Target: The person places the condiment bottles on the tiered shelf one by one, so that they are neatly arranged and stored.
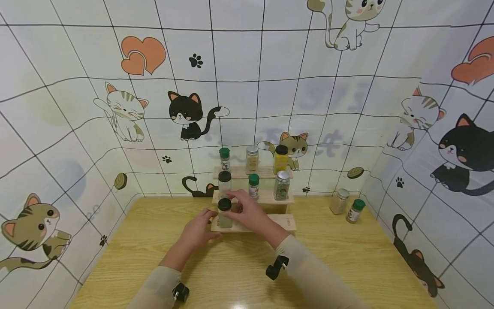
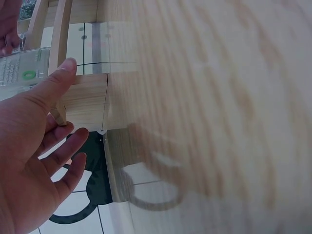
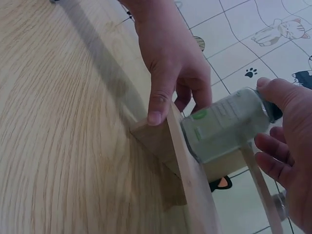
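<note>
A three-tier wooden spice rack (image 1: 283, 222) stands on the table with seasoning jars on its steps. On the lowest step, at the left end, is an upright black-lidded spice jar (image 1: 225, 218) with pale contents. My right hand (image 1: 251, 213) holds this jar near its lid, the thumb against its upper side; in the right wrist view some fingers curl apart from the glass. My left hand (image 1: 197, 227) pinches the left end of the lowest board (image 2: 59, 109), thumb on one side and fingers on the other. Another black-lidded jar (image 1: 224, 182) stands on the middle step behind.
The middle step also carries a green-capped jar (image 1: 253, 186) and a silver-lidded jar (image 1: 282, 186). Above stand a green-capped jar (image 1: 224, 159), a pale-lidded jar (image 1: 252, 159) and a yellow jar (image 1: 281, 161). Two jars, one silver-lidded (image 1: 339, 201), one green-capped (image 1: 355, 211), stand at the table's right.
</note>
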Demonstrator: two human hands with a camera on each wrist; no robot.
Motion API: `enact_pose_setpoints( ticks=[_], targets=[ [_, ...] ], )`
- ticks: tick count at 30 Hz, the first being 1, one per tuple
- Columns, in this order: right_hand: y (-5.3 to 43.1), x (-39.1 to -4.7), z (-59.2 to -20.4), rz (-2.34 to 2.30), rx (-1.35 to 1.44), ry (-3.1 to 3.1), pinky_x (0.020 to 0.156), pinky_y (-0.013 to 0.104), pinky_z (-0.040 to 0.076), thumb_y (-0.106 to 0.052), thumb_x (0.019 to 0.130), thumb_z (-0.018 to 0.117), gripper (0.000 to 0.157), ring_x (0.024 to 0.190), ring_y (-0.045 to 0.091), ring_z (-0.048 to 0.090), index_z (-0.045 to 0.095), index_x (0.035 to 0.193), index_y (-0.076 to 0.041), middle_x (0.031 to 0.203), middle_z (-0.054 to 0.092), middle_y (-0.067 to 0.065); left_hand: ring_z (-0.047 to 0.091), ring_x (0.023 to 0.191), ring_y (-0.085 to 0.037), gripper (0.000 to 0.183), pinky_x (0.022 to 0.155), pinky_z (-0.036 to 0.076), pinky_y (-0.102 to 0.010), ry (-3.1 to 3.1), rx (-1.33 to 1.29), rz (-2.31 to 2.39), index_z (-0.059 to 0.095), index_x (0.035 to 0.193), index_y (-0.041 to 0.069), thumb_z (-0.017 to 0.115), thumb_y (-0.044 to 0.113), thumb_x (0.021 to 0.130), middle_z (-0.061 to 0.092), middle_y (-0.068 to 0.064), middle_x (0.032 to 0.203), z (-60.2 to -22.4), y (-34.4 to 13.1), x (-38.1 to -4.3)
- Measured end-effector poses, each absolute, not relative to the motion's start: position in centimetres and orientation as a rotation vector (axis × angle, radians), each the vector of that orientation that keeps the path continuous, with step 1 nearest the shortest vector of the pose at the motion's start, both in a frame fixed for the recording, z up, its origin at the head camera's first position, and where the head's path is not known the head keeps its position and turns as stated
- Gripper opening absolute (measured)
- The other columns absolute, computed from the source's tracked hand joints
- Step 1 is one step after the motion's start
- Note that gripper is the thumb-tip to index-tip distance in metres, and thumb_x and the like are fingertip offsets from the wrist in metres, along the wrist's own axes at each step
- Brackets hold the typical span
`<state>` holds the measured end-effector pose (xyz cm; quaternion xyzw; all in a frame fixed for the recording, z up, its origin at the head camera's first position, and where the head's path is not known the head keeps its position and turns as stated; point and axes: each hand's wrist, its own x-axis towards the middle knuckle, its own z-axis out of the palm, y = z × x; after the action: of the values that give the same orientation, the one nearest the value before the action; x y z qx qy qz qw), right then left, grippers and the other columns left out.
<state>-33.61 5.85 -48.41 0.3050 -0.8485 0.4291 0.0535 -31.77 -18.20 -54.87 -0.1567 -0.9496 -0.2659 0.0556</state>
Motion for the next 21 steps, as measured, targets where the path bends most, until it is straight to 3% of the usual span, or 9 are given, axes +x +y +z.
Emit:
enact_pose_setpoints(
  ticks=[2, 10, 13, 17, 21],
  targets=[
    [7.0, -33.2, -48.0, 1.287, 0.928, -2.573, 0.076, 0.029, 0.057, -0.029, 0.1, 0.087, 0.063, 0.085, 0.013, 0.061, 0.062, 0.155, -0.017, 0.139, 0.065, 0.002, 0.073, 0.112, -0.026, 0.07, 0.088, 0.062, -0.051, -2.88, -0.476, -0.812, 0.069, 0.14, 0.012, 0.102, 0.034, 0.082, 0.064, -0.001, 0.133, -55.0, -18.2, -31.9],
    [13.4, -32.1, -47.3, 1.224, 0.868, -2.474, 0.068, 0.029, 0.055, -0.02, 0.098, 0.089, 0.037, 0.079, 0.012, 0.06, 0.073, 0.131, -0.015, 0.118, 0.067, -0.004, 0.073, 0.112, -0.026, 0.072, 0.088, 0.062, -0.052, -2.885, -0.456, -0.832, 0.069, 0.14, 0.013, 0.102, 0.035, 0.081, 0.063, 0.0, 0.13, -55.3, -18.2, -31.9],
    [16.5, -31.8, -47.0, 1.186, 0.831, -2.412, 0.065, 0.03, 0.054, -0.014, 0.096, 0.09, 0.034, 0.076, 0.013, 0.058, 0.073, 0.126, -0.011, 0.11, 0.066, 0.002, 0.073, 0.113, -0.027, 0.073, 0.089, 0.062, -0.052, -2.895, -0.452, -0.828, 0.068, 0.141, 0.013, 0.102, 0.035, 0.081, 0.064, -0.001, 0.131, -55.3, -18.2, -32.0],
    [20.9, -31.7, -46.8, 1.109, 0.737, -2.391, 0.063, 0.03, 0.052, -0.011, 0.097, 0.088, 0.032, 0.073, 0.012, 0.057, 0.072, 0.124, -0.007, 0.104, 0.063, 0.008, 0.073, 0.114, -0.028, 0.073, 0.09, 0.062, -0.053, -2.899, -0.451, -0.842, 0.068, 0.141, 0.013, 0.102, 0.035, 0.081, 0.064, -0.001, 0.131, -55.3, -18.1, -32.0],
    [25.3, -32.2, -46.7, 1.046, 0.617, -2.442, 0.063, 0.03, 0.054, -0.011, 0.1, 0.085, 0.034, 0.076, 0.015, 0.061, 0.07, 0.13, -0.005, 0.112, 0.063, 0.01, 0.073, 0.114, -0.028, 0.073, 0.09, 0.062, -0.053, -2.897, -0.456, -0.837, 0.068, 0.139, 0.012, 0.103, 0.036, 0.08, 0.064, -0.001, 0.13, -55.2, -18.1, -32.1]
  ],
)
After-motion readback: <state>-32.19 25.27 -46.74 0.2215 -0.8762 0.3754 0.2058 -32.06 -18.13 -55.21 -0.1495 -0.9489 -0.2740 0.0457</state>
